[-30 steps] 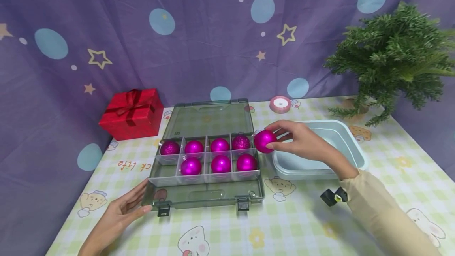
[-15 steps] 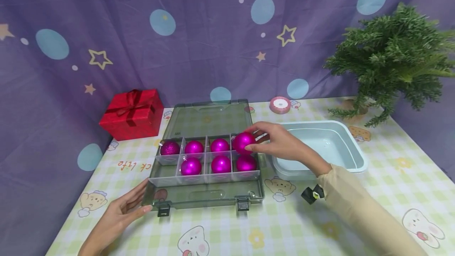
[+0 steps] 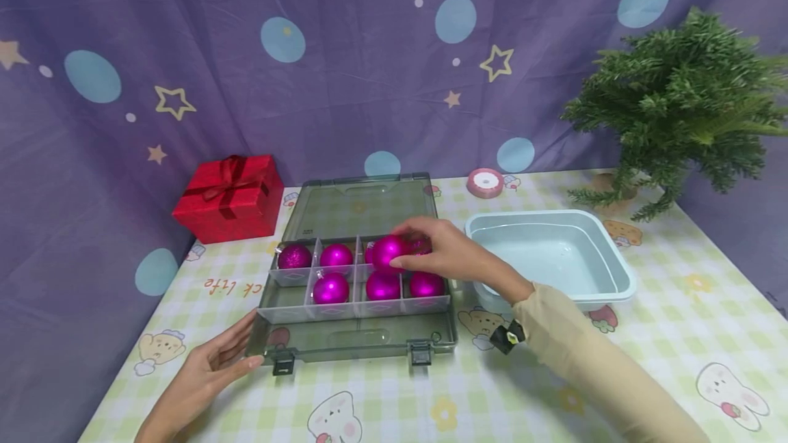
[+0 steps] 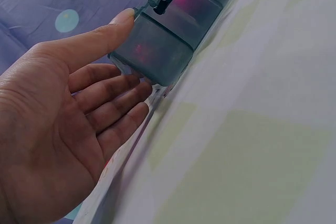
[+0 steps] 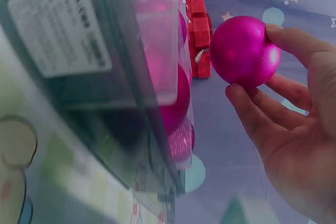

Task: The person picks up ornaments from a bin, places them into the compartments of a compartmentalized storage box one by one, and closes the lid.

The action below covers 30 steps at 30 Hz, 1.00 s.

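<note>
A see-through grey-green divided plastic box (image 3: 363, 339) lies on the table, its lid (image 3: 360, 207) folded back. Its compartments hold several magenta Christmas baubles (image 3: 331, 288), some shiny and some glittery. My right hand (image 3: 452, 251) pinches one shiny bauble (image 3: 388, 253) between thumb and fingertips above the back row, overlapping the baubles behind it. In the right wrist view this bauble (image 5: 242, 51) is higher than the box rim, its silver cap towards the box. My left hand (image 3: 206, 368) touches the box's front left corner, thumb (image 4: 105, 36) on the edge, relaxed fingers along the end wall.
A light-blue plastic basin (image 3: 618, 279) stands right of the box. Behind are a red gift box (image 3: 230, 200) with a bow, a pink ribbon roll (image 3: 485, 183) and a small artificial Christmas tree (image 3: 683, 101). A patterned curtain (image 3: 345, 101) hangs behind the checked tablecloth (image 3: 394, 388).
My right hand has carried the shiny bauble leftwards, from beside the box's right edge to over the third compartment of the back row. My left hand has stayed at the corner.
</note>
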### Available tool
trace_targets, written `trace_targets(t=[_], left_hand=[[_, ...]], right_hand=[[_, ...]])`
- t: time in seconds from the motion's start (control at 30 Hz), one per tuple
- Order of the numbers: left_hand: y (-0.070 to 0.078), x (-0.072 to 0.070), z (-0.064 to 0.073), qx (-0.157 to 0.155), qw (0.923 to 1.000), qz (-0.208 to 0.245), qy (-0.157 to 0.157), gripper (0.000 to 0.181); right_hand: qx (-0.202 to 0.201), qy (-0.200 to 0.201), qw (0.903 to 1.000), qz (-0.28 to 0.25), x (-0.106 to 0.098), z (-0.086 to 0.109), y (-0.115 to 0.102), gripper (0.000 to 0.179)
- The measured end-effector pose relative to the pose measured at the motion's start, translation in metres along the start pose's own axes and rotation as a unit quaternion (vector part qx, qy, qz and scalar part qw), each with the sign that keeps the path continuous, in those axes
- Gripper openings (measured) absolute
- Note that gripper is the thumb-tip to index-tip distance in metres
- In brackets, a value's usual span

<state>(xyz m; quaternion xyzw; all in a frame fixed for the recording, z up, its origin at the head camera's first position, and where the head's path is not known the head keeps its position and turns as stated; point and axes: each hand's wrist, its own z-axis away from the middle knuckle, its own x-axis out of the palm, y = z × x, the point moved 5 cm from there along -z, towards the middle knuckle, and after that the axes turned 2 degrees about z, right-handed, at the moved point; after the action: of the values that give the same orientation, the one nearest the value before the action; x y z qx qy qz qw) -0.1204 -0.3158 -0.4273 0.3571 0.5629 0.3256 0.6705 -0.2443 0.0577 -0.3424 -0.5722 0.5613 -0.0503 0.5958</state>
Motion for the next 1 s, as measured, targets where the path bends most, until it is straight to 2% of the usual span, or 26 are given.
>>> trace_targets(t=[0.47,1.0], left_hand=[[0.003,0.001,0.003,0.019,0.9997,0.017,-0.002,0.076],[0.002,0.0,0.002,0.025,0.9996,0.012,-0.002,0.074]], right_hand=[[-0.031,-0.02,0.9993,0.011,0.029,-0.028,-0.015,0.045],[-0.02,-0.06,0.997,-0.043,0.062,-0.054,-0.027,0.046]])
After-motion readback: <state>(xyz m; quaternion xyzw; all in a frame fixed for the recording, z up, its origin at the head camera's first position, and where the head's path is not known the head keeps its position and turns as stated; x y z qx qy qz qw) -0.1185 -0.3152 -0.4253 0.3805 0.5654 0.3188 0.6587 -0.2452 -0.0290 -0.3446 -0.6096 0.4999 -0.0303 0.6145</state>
